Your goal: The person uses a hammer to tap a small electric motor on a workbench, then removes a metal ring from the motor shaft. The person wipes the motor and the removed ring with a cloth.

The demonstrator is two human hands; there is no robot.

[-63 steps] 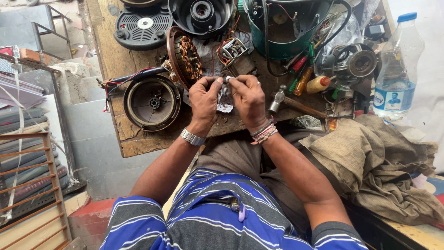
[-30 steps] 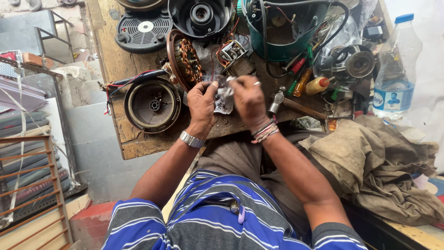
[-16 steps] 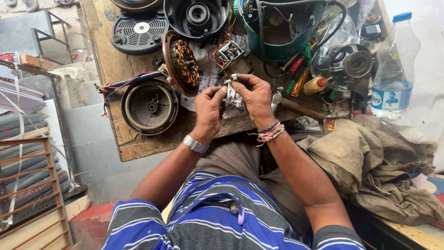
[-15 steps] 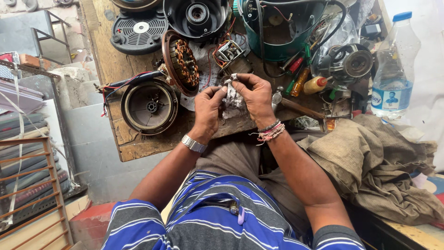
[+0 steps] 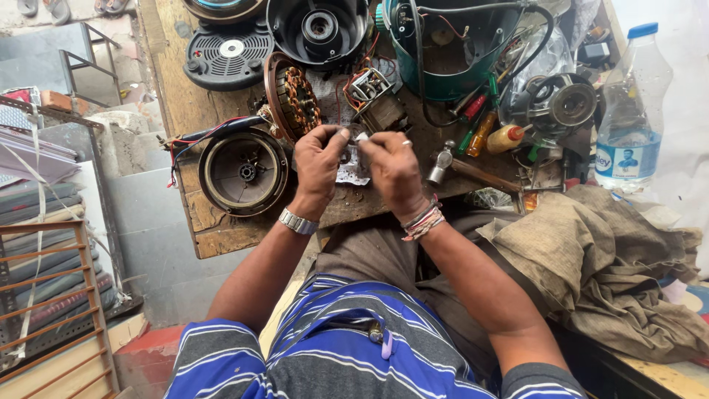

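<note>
bench point(image 5: 221, 236): worn wooden top, crowded with motor parts and tools, running from the person's lap to the top edge of the view.
cloth point(image 5: 613, 266): crumpled brown fabric heaped at the right, beside the person's right arm.
teal housing point(image 5: 450, 66): round open shell at the far side, black cable looped over it.
plastic bottle point(image 5: 631, 111): upright at the right edge, blue cap, clear.
round motor cover point(image 5: 242, 171): dark dish lying flat just left of the left hand, red and black wires trailing from its rim.
stator point(image 5: 295, 100): copper-wound ring tilted on edge, just beyond the left hand.
hammer point(image 5: 465, 168): lies just right of the right hand, metal head toward the hand.
left hand point(image 5: 317, 166): fingers curled, thumb and fingertips pinched on the near-left side of the small part; metal watch on the wrist.
right hand point(image 5: 395, 174): fingers bent, tips pinched on the part's right side; ring and thread bands worn.
small part point(image 5: 353, 157): whitish piece held between both hands above the bench front, mostly hidden by the fingers; its exact shape cannot be told.
</note>
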